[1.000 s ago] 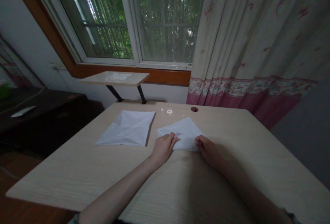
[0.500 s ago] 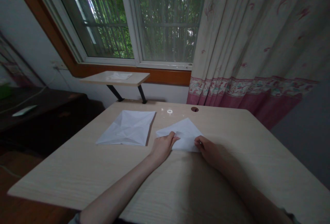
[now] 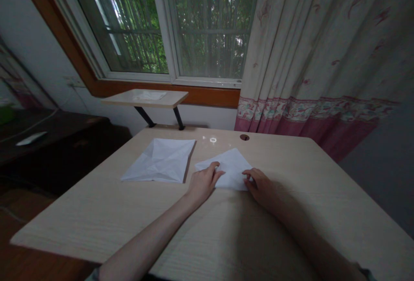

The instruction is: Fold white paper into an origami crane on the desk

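Observation:
A folded sheet of white paper (image 3: 232,169) lies on the table with one corner pointing away from me. My left hand (image 3: 206,180) rests on its left side, index finger and thumb parted, the other fingers mostly hidden underneath. At the right edge of the paper is my right hand (image 3: 258,184), its fingers bent and the thumb slightly away from the index finger. Neither hand pinches the sheet. To the left lies a second white paper (image 3: 159,160), creased and roughly square, with its edges slightly raised; no hand touches it.
The pale wooden table (image 3: 155,220) has a round cable hole (image 3: 244,137) near its back edge. A small raised shelf (image 3: 174,98) on black legs holds crumpled white paper (image 3: 149,95). Behind are a window and a patterned curtain (image 3: 291,108). A dark side table (image 3: 64,121) stands left.
Both hands have loosened: thumb and index finger, pinched together before, are now apart on each hand. The papers have stayed nearly where they were.

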`<state>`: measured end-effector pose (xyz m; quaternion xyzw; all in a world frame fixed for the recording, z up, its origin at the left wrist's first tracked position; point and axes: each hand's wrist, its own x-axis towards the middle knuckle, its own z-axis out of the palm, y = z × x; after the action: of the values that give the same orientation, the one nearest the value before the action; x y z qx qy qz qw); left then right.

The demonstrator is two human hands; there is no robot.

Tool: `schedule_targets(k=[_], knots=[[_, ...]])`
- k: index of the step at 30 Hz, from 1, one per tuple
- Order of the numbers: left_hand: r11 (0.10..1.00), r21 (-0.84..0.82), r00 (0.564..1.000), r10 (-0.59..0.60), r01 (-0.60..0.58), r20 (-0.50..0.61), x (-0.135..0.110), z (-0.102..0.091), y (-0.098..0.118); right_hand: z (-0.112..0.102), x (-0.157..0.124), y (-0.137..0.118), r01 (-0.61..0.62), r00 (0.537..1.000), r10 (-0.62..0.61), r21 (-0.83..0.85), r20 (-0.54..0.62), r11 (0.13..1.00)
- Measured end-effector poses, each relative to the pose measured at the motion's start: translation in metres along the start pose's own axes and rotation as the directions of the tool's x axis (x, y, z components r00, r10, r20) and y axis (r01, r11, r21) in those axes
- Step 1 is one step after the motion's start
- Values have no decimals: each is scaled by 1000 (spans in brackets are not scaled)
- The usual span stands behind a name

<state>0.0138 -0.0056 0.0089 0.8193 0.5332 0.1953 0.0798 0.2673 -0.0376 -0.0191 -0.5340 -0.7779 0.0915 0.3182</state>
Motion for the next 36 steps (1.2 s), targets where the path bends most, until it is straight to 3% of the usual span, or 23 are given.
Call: schedule_targets(k=[4, 9, 14, 17, 23, 28, 33, 36], knots=[[996, -57, 990, 64, -72, -124, 0, 3, -3, 2, 1, 6, 40, 999, -41, -48, -25, 998], [949, -20, 904, 292, -314, -312, 0, 6, -5, 9, 0, 13, 93, 996, -93, -71, -5, 993], [819, 55, 797, 569, -571, -202, -4, 3, -3, 15, -3, 21, 131, 991, -131, -51, -6, 990], [766, 110, 754, 643, -633, -137, -5, 2, 1, 17, -4, 26, 154, 988, -155, -46, -15, 987], [749, 194, 749, 657, -634, -91, -5, 3, 3, 23, -6, 37, 204, 978, -206, -30, -41, 978], [750, 166, 749, 657, -640, -84, -5, 8, 5, 25, -9, 43, 273, 958, -274, -30, -83, 962], [704, 137, 707, 707, -697, -37, -5, 13, 3, 24, -8, 37, 212, 975, -215, -63, -52, 975], [692, 165, 702, 712, -703, 9, -4, 12, 1, 22, -7, 30, 169, 985, -170, -121, 4, 978]])
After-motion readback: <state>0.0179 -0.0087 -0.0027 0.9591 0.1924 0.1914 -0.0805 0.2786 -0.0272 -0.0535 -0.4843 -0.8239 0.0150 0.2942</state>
